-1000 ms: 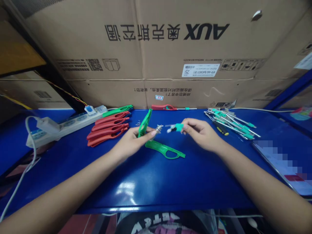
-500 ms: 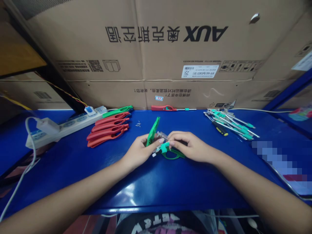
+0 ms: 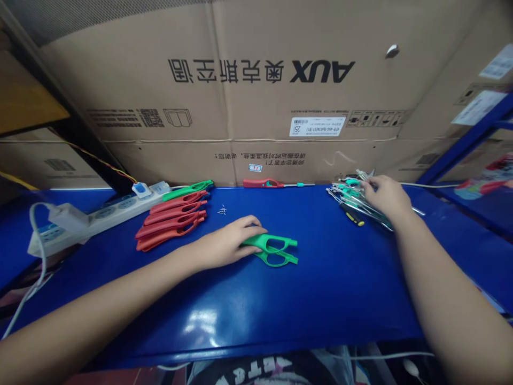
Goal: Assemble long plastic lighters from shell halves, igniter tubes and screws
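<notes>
My left hand (image 3: 230, 240) is closed on the left end of two green lighter shell halves (image 3: 282, 244), one lapping over the other just above the blue tabletop. At the back right, my right hand (image 3: 388, 198) pinches a lighter's inner assembly (image 3: 362, 175), whose clear end sticks up past the fingertips. Right under that hand lies a pile of lighter inner assemblies (image 3: 348, 187), metal rods with teal pieces; the hand covers part of it. A yellow-and-black screwdriver (image 3: 353, 215) rests against the pile's near side.
Several red lighter shells (image 3: 172, 219) and a green shell (image 3: 188, 190) lie at left beside a white power strip (image 3: 116, 211). Small screws (image 3: 222, 210) lie right of them. A red lighter (image 3: 263, 183) lies along the large cardboard box (image 3: 256, 96) behind the blue table (image 3: 320, 305).
My right hand has moved from the middle to the back-right pile, taking the inner assembly away from the green shells. The two shell halves now lie together in my left hand.
</notes>
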{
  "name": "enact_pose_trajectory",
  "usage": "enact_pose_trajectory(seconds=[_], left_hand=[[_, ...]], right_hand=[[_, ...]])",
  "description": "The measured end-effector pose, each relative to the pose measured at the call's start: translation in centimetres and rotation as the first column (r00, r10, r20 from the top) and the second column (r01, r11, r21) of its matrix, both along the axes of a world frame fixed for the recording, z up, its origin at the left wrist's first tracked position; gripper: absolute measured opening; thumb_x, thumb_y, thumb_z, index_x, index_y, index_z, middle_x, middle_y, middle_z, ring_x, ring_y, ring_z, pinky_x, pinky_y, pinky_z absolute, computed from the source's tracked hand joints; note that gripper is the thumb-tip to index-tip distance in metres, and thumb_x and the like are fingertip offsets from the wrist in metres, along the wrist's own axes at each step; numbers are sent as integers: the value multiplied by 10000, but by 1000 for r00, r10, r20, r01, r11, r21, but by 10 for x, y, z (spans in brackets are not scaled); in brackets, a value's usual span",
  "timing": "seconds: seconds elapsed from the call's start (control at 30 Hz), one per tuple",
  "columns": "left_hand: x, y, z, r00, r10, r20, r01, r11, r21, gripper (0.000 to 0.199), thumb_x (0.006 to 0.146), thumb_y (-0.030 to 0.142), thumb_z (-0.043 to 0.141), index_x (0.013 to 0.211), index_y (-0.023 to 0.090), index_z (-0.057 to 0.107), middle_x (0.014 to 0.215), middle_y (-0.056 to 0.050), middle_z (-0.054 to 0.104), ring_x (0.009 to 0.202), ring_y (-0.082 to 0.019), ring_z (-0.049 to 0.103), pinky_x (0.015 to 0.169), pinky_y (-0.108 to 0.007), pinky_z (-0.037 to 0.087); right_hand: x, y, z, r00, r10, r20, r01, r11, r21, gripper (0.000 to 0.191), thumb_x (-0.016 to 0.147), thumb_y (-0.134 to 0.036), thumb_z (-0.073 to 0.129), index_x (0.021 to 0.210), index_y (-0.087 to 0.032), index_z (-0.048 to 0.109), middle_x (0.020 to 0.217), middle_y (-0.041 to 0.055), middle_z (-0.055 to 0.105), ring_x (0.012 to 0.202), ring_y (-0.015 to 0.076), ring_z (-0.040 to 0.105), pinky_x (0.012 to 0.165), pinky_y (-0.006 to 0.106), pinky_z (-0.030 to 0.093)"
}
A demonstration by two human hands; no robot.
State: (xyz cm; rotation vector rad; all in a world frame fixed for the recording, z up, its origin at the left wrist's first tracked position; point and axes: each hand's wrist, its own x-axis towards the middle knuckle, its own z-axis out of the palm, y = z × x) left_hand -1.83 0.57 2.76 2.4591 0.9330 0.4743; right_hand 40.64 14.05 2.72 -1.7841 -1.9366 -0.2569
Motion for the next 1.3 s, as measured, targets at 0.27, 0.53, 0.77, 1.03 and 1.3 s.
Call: enact_pose_trajectory(seconds=[0.27, 0.53, 0.77, 1.03, 1.3], left_hand=[[-3, 8, 2, 997, -65, -40, 62, 996, -71, 330, 950, 332, 648, 1244, 180, 652, 1169, -110, 628, 1041, -218, 658, 954, -347, 528], [-5, 3, 4, 991, -31, -131, 41, 997, 72, 342, 892, 323, 725, 1202, 185, 687, 1106, -98, 671, 1048, -247, 631, 969, -396, 497], [-3, -18, 15, 928, 9, -373, 67, 980, 190, 353, 881, 250, 707, 1224, 182, 661, 1118, -86, 652, 981, -248, 663, 875, -351, 529], [-15, -37, 26, 908, 63, -414, -9, 991, 131, 288, 845, 241, 701, 1127, 185, 682, 988, -44, 672, 882, -229, 675, 762, -318, 534], [-117, 23, 56, 827, 482, -289, -392, 863, 318, 446, 953, 468, 490, 1247, 176, 653, 1095, -111, 669, 963, -251, 654, 850, -346, 504]], right_hand=[[-3, -4, 1, 996, -83, 40, 88, 984, -153, 254, 902, -338, 536, 959, -161, 709, 1089, 193, 645, 1031, 346, 600, 833, 431, 451], [-104, -20, -4, 956, 256, 142, -248, 966, -73, 359, 931, -270, 437, 1197, -131, 635, 1254, 209, 624, 1168, 367, 554, 975, 508, 439], [-193, -4, -23, 847, 505, 165, -473, 859, -198, 574, 920, -255, 524, 1464, -114, 409, 1508, 179, 477, 1304, 340, 481, 1060, 475, 408], [-211, 11, -19, 821, 563, 96, -526, 810, -259, 229, 935, -179, 519, 1152, -162, 591, 1187, 148, 620, 1098, 291, 596, 893, 393, 488], [-186, -58, -5, 689, 725, -14, -672, 631, -386, 267, 862, -235, 646, 1120, -192, 591, 1128, 88, 605, 1025, 223, 619, 889, 322, 497]])
